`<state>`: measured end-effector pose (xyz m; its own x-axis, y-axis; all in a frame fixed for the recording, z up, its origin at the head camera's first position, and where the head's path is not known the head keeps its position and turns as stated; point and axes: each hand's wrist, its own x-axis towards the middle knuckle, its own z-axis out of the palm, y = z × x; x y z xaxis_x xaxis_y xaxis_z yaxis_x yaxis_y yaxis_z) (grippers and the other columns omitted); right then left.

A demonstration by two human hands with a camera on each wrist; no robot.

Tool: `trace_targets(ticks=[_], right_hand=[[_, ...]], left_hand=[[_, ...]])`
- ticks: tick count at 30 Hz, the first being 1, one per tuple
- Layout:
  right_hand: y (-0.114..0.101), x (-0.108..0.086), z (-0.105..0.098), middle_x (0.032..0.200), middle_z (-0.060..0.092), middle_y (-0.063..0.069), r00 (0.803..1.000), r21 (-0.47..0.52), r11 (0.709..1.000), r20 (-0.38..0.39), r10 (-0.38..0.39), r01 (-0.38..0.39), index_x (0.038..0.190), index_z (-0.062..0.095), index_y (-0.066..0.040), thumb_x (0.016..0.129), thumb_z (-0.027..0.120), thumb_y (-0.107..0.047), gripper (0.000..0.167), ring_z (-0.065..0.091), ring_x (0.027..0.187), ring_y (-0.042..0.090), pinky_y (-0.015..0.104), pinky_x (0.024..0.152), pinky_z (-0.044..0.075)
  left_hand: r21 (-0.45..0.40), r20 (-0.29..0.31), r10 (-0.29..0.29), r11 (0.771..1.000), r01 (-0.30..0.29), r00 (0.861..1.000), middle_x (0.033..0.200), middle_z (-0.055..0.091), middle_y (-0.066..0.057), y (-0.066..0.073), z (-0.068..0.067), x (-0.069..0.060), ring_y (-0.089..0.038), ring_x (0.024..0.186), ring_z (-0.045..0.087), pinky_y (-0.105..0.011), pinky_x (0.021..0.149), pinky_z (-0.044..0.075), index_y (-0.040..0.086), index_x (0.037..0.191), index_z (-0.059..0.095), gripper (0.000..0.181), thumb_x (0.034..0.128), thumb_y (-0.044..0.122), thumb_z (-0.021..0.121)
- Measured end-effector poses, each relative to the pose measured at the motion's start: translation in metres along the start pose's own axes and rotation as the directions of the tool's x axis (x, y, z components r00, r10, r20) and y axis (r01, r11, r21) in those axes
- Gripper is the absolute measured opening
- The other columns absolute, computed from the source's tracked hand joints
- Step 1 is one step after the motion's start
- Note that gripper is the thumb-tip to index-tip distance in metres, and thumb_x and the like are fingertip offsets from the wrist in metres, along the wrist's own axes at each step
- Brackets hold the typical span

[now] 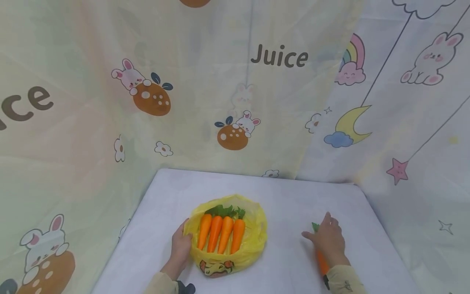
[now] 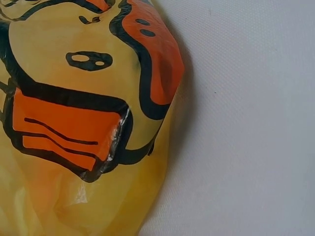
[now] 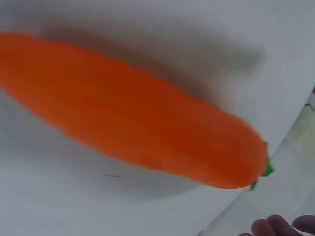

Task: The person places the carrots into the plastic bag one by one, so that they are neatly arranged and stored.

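A round yellow plastic bag (image 1: 256, 241) with its mouth wide open sits on the table in the head view. Inside it several orange carrots (image 1: 225, 234) lie side by side, green tops toward the far rim. My left hand (image 1: 181, 248) holds the bag's left edge, thumb at the rim. In the left wrist view only the bag's printed cartoon side (image 2: 74, 152) shows, without fingers. To the right, a single carrot (image 3: 133, 110) lies partly under my right hand (image 1: 329, 241). That hand's fingers and thumb are spread; whether they touch the carrot cannot be told.
The white-covered table (image 1: 290, 204) stretches beneath both hands. Patterned cloth (image 1: 205, 81) with rabbits and the word Juice hangs behind and at both sides, rising at the table's edges.
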<state>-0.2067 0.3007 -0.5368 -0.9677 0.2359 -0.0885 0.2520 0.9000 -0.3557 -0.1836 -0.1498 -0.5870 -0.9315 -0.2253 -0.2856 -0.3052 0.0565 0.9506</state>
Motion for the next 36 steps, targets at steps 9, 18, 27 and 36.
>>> trace_targets(ticks=[9,18,27,36], right_hand=[[0.023,0.000,0.004,0.124,0.040,0.048,0.983,-0.038,0.992,0.138,0.121,-0.117,0.138,0.027,0.026,0.074,0.081,-0.059,0.119,0.050,0.111,0.059,0.065,0.092,0.049],[0.031,-0.002,0.009,0.101,0.052,0.037,0.978,-0.080,0.991,0.170,0.124,-0.112,0.122,0.041,0.025,0.079,0.080,-0.054,0.099,0.060,0.085,0.042,0.056,0.073,0.056],[0.032,-0.004,0.012,0.083,0.057,0.019,0.962,-0.088,0.983,0.210,0.176,-0.161,0.105,0.054,0.018,0.083,0.078,-0.040,0.067,0.055,0.072,0.028,0.042,0.062,0.055],[0.032,-0.005,0.016,0.087,0.061,0.020,0.952,-0.076,0.980,0.234,0.197,-0.184,0.108,0.055,0.017,0.081,0.080,-0.029,0.059,0.059,0.078,0.031,0.049,0.073,0.056]], left_hand=[[-0.006,-0.001,-0.005,1.000,0.005,1.000,0.164,0.023,-0.022,0.000,0.000,0.001,-0.042,0.148,0.024,-0.057,0.118,0.026,-0.004,0.158,0.024,0.060,0.0989,-0.004,0.034],[-0.003,-0.010,-0.006,1.000,0.006,1.000,0.164,0.022,-0.022,0.000,0.000,0.002,-0.042,0.149,0.023,-0.057,0.119,0.025,-0.004,0.157,0.025,0.061,0.0972,-0.005,0.035],[0.014,-0.019,-0.008,1.000,0.008,1.000,0.164,0.022,-0.021,-0.002,0.000,0.003,-0.042,0.149,0.021,-0.057,0.119,0.024,-0.003,0.157,0.026,0.061,0.0970,-0.006,0.035],[0.019,-0.011,-0.009,1.000,0.009,1.000,0.164,0.022,-0.023,-0.001,0.000,0.002,-0.044,0.149,0.021,-0.059,0.118,0.024,-0.004,0.157,0.025,0.061,0.0977,-0.005,0.035]])
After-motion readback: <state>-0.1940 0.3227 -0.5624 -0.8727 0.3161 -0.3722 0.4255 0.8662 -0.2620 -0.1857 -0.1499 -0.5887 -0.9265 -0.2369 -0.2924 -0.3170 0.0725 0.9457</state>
